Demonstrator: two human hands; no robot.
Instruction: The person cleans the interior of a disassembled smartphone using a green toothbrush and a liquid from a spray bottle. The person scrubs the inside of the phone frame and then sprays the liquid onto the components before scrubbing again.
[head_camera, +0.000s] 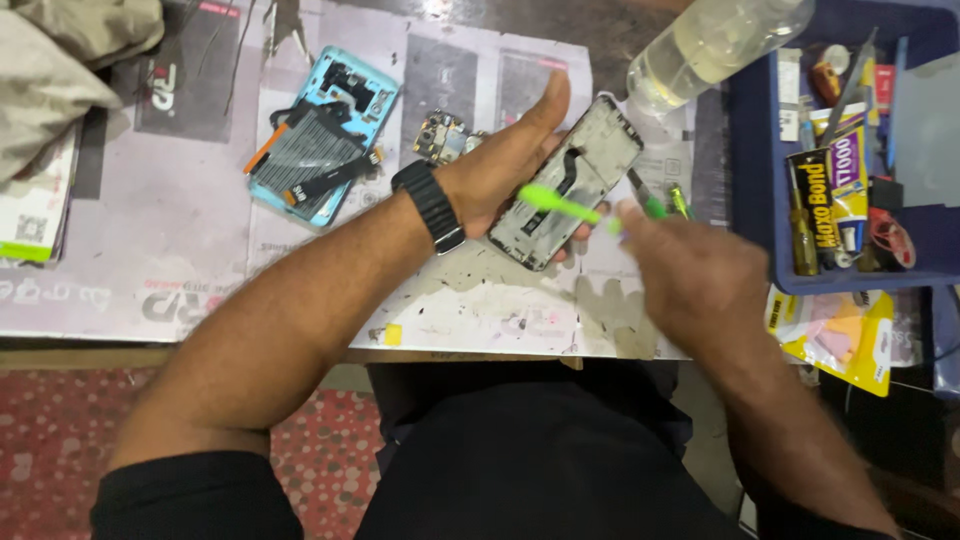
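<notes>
A blue tray (760, 150) at the right edge holds glue tubes with yellow-and-black labels (835, 185); below it lies a yellow blister card (850, 345). A clear plastic bottle (715, 40) is cut off at the top. The right hand (700, 275) is motion-blurred, pinched on a green brush (560, 203). Centre frame, the left hand (515, 160) cradles the grey phone frame (570, 180) from beneath, the brush across it. Upper left lies an opened light-blue phone (320, 135).

A worn wooden table (60, 352) carries a scuffed grey printed mat (190, 250); below lies a red dotted floor covering (50, 440), possibly carpet.
</notes>
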